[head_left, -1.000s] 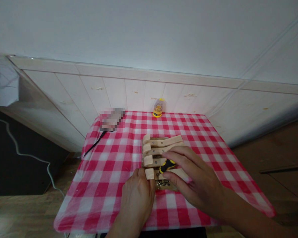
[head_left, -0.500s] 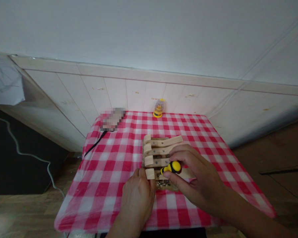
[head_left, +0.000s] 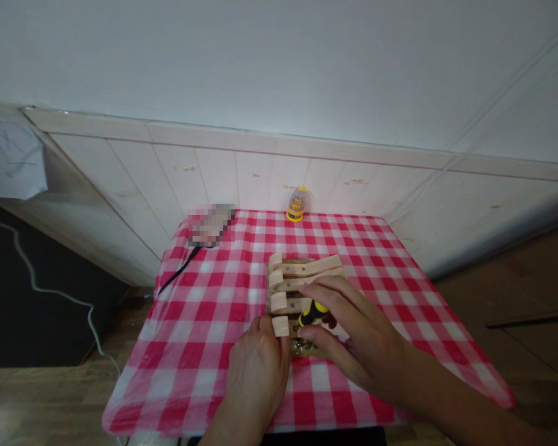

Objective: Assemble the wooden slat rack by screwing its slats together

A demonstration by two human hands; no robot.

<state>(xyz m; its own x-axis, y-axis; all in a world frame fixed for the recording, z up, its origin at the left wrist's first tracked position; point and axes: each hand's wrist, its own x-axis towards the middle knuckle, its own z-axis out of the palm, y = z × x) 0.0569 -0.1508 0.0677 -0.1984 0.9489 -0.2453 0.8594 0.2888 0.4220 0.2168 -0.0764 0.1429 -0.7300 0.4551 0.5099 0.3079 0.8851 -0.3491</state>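
Note:
My right hand [head_left: 358, 334] is closed around a short yellow-and-black screwdriver [head_left: 310, 313], its tip angled down at the nearest of several pale wooden hooks [head_left: 281, 326]. My left hand [head_left: 261, 356] grips the curled left end of that same hook, with its fingertips partly hidden. Farther back, the other wooden hooks [head_left: 279, 301] lie side by side across a brown board [head_left: 284, 259], and dark screw heads show in them. Shiny small pieces [head_left: 302, 348], too blurred to name, are on the board's near edge.
A red-and-white checked cloth [head_left: 190, 347] covers the table. At its back stands a clear container with a yellow lid and base [head_left: 297, 204]. A pixelated object [head_left: 211, 226] with a black strap [head_left: 179, 272] lies at the back left. The panelled wall [head_left: 260, 167] borders the far edge.
My right hand has moved slightly left and its fingers now cover more of the screwdriver handle, which has tilted. My left hand stays in place on the nearest hook.

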